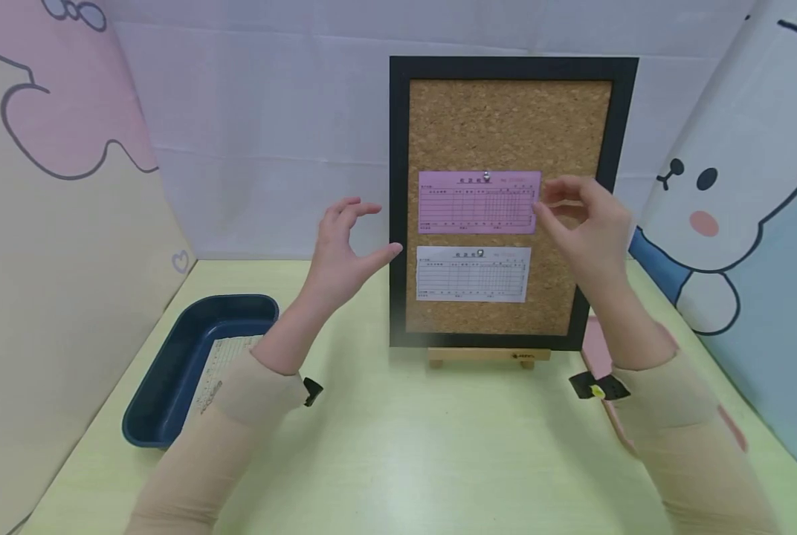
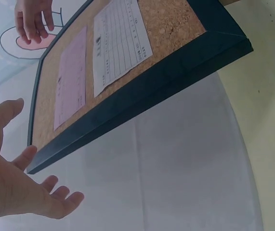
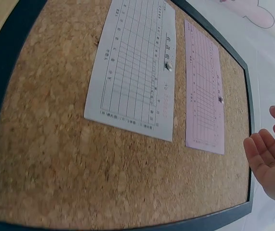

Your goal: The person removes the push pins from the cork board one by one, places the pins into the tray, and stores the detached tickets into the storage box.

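A black-framed cork board (image 1: 505, 319) stands upright. Pinned to it are a pink receipt slip (image 1: 479, 212) and, below, a white receipt slip (image 1: 472, 282). Each has a shiny pushpin (image 3: 168, 66) near its top edge. My left hand (image 1: 345, 249) is beside the board's left frame, thumb and fingers spread, with nothing in it. By the pink slip's right edge, my right hand (image 1: 589, 223) has its fingers loosely bent and looks empty. The right wrist view shows a gap between the fingers (image 3: 267, 149) and the pink slip.
A small wooden easel (image 1: 488, 355) supports the board on the pale table (image 1: 385, 453). At left is a dark blue tray (image 1: 147, 401) with printed paper (image 1: 221, 364) in it, partly behind my left sleeve. A pink item (image 1: 595, 349) lies partly under my right forearm.
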{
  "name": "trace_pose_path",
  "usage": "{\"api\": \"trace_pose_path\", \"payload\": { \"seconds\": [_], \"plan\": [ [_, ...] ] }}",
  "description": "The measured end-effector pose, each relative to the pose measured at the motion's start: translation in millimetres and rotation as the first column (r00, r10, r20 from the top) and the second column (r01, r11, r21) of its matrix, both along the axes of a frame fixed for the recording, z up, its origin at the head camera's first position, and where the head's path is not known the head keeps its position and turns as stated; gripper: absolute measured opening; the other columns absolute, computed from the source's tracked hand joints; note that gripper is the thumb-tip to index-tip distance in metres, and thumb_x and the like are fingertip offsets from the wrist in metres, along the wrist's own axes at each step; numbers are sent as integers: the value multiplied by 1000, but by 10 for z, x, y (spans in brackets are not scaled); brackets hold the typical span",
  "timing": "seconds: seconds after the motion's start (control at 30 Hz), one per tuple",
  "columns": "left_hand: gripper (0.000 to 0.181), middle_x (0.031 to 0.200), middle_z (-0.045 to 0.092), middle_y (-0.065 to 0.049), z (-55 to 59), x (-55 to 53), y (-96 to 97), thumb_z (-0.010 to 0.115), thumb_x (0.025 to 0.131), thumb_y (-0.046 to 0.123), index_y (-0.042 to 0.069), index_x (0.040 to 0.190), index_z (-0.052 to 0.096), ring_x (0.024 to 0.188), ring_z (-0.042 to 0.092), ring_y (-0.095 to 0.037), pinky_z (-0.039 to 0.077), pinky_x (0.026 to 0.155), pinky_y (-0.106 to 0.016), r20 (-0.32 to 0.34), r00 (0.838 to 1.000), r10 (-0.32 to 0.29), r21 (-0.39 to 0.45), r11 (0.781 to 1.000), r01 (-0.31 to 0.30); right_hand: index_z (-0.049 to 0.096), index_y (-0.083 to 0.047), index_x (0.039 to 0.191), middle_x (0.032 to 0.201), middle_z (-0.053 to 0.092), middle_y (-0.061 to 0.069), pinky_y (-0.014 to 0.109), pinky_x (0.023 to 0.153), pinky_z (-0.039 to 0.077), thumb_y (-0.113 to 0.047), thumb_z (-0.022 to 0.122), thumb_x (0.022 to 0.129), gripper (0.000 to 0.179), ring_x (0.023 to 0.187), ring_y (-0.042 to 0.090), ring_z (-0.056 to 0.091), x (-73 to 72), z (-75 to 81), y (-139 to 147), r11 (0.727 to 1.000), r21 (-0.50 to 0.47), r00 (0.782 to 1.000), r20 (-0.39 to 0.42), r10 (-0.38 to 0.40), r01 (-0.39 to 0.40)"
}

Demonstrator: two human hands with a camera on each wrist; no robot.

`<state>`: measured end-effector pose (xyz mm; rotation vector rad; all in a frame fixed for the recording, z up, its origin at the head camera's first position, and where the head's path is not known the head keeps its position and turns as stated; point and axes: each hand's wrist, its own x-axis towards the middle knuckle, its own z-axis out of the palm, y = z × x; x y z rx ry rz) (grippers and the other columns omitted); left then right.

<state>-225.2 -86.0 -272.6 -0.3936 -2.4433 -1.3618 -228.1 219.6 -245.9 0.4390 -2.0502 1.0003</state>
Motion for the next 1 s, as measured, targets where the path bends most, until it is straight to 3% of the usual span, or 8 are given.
{"api": "trace_pose_path", "payload": {
  "seconds": [0.13, 0.3, 0.57, 1.0],
  "plan": [
    [59, 148, 29, -2, -22, -59, 83, 75, 80, 35, 16, 131, 52, 138, 22, -21, 28, 108, -46, 4, 1000, -5, 17, 1000, 4, 65, -1, 108, 103, 67, 8, 15, 80, 49, -14, 72, 84, 28, 91, 9, 59, -99, 22, -76, 1000, -18, 1000, 13, 21, -21],
    [60, 148, 28, -4, -34, -148, 194, 75, 80, 34, 17, 132, 50, 139, 21, -20, 26, 110, -44, 10, 1000, -13, 38, 999, 12, 65, -2, 109, 105, 67, 7, 19, 82, 50, -17, 70, 85, 28, 93, 14, 61, -216, 48, -135, 1000, -3, 998, 68, -10, 10],
    [58, 153, 18, -7, 22, -244, 379, 74, 81, 33, 19, 131, 49, 141, 10, -23, 26, 109, -49, 55, 998, -2, 77, 997, -2, 63, -3, 109, 104, 68, 6, 30, 82, 52, -22, 68, 87, 29, 94, 14, 63, -386, 46, -238, 1000, 12, 992, 124, -15, 14],
    [61, 154, 14, -9, 48, -344, 556, 74, 81, 34, 19, 134, 48, 142, 8, -25, 24, 110, -49, 98, 995, 35, 67, 997, -42, 65, -3, 105, 94, 67, 9, 17, 69, 45, -17, 68, 87, 23, 78, 11, 58, -568, -19, -338, 999, 34, 998, 58, -16, 14]
  ]
}}
